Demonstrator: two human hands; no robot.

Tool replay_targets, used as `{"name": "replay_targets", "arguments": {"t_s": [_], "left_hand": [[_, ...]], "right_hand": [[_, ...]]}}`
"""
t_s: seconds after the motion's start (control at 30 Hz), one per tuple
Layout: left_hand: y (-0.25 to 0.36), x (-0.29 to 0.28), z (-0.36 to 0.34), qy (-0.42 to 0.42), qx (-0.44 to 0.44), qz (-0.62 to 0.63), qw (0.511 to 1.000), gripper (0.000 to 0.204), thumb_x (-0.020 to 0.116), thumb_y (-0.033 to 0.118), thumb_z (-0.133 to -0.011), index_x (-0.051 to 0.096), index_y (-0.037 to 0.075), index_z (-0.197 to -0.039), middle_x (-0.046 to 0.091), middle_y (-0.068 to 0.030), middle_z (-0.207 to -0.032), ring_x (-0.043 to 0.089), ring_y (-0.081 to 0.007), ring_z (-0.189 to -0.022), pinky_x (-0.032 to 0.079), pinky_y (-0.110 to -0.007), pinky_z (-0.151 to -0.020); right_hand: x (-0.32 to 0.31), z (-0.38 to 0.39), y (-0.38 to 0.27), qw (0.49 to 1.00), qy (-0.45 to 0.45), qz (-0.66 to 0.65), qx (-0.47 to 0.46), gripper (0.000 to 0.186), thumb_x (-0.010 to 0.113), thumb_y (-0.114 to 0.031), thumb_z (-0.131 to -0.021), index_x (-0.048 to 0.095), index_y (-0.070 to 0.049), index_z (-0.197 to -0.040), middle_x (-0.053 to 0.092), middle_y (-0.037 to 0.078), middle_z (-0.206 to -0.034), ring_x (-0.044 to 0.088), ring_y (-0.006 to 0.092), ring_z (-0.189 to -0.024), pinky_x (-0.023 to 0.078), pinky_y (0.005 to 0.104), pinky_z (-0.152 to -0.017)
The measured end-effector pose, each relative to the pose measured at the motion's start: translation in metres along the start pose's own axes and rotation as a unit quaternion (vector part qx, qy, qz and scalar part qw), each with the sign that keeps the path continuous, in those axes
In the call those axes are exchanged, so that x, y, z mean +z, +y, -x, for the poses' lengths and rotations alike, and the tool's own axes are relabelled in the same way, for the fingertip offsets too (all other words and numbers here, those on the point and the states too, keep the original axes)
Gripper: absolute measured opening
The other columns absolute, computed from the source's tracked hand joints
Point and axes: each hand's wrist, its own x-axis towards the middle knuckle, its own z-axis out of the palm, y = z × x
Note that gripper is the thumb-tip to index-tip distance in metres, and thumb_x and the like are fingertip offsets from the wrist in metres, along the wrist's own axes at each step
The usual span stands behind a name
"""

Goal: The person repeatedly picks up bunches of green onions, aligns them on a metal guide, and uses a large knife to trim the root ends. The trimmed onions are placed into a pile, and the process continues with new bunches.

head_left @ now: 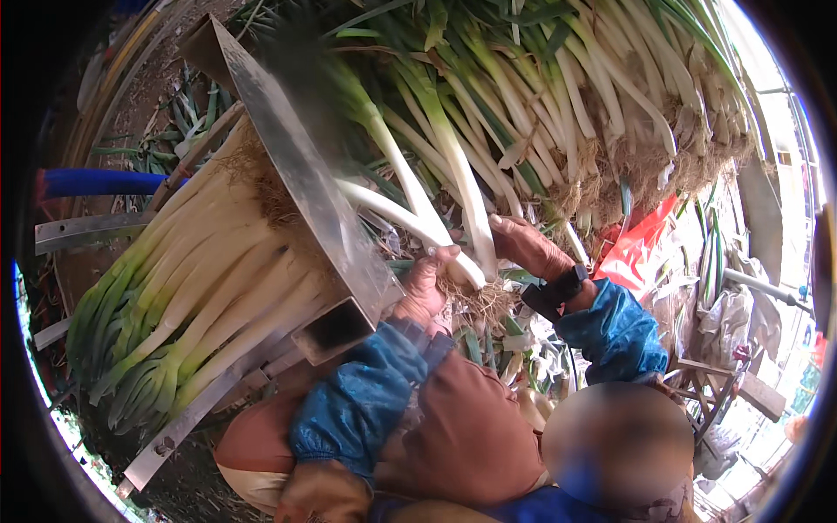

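Well, the left hand (422,292) was closed on a leek (397,214) near its root end, just beside the metal plate (292,144), while the half-curled right hand (534,249) met another leek (467,193), its grip unclear.

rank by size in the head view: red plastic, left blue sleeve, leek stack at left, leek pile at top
1. Leek pile at top
2. Leek stack at left
3. Left blue sleeve
4. Red plastic

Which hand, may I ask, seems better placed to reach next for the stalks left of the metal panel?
Probably the left hand: it is beside the metal panel, nearer those stalks; the right hand is farther.
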Motion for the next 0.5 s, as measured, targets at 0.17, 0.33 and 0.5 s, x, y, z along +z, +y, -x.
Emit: {"name": "replay_targets", "arguments": {"t_s": [0.17,0.33,0.5], "left_hand": [[-0.006,-0.001,-0.005,0.022,0.031,0.027,0.999,0.043,0.069,0.022,-0.071,0.053,0.005,-0.108,0.060,-0.0066,-0.090,0.059,-0.0187,-0.081,0.049,-0.033,-0.076],[0.001,0.012,0.002,0.023,0.040,-0.088,0.995,0.043,0.072,0.025,-0.070,0.056,0.006,-0.106,0.057,-0.0027,-0.096,0.054,-0.0149,-0.088,0.045,-0.029,-0.078],[-0.009,0.003,-0.008,0.006,0.019,-0.074,0.997,0.045,0.072,0.028,-0.071,0.056,0.006,-0.107,0.055,-0.0042,-0.103,0.052,-0.0154,-0.094,0.044,-0.030,-0.080]], "right_hand": [[0.006,-0.015,-0.005,0.999,-0.007,0.040,0.029,0.055,0.061,-0.042,-0.083,0.053,0.006,-0.111,0.062,0.013,-0.096,0.061,0.0175,-0.087,0.050,0.0289,-0.080],[0.028,-0.006,0.006,0.997,0.027,0.065,-0.016,0.057,0.065,-0.040,-0.081,0.048,-0.001,-0.119,0.058,0.010,-0.100,0.059,0.0146,-0.081,0.048,0.0224,-0.064],[-0.003,-0.011,0.005,0.917,0.014,0.385,-0.108,0.039,0.063,-0.029,-0.082,0.058,-0.001,-0.110,0.058,0.011,-0.095,0.056,0.0202,-0.086,0.046,0.0291,-0.073]]}}
